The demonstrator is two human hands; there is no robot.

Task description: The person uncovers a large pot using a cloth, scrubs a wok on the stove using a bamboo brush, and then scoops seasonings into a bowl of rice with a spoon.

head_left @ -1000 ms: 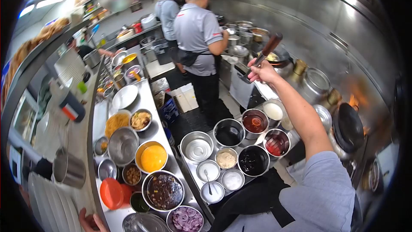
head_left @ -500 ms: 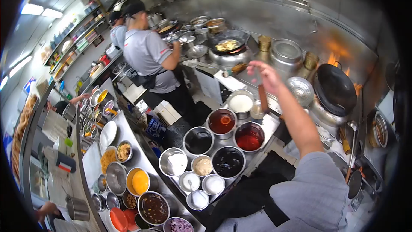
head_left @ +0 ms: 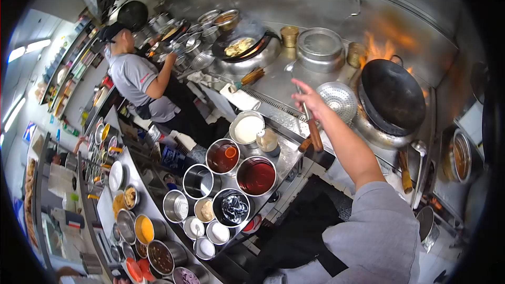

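Observation:
My right hand is closed around the metal shaft of a ladle, some fingers stretched forward. The ladle's wooden handle hangs below my palm, and its small bowl end points away over the steel stove top. To the right of the hand lies a round perforated strainer. Beyond it a black wok sits tilted on a burner, with flames rising behind. Nearer me stand metal pots of dark red sauce, orange-red liquid and white contents. My left hand is out of view.
A co-worker stands at the far left of the stove. A wok with food, a bamboo brush, and a lidded pot are along the stove. Another ladle rests at right. Ingredient bowls line the left counter.
My view has turned, shifting the scene leftward. My right hand and the ladle have moved right, away from the sauce pots, and over the stove top. The second co-worker is now hidden.

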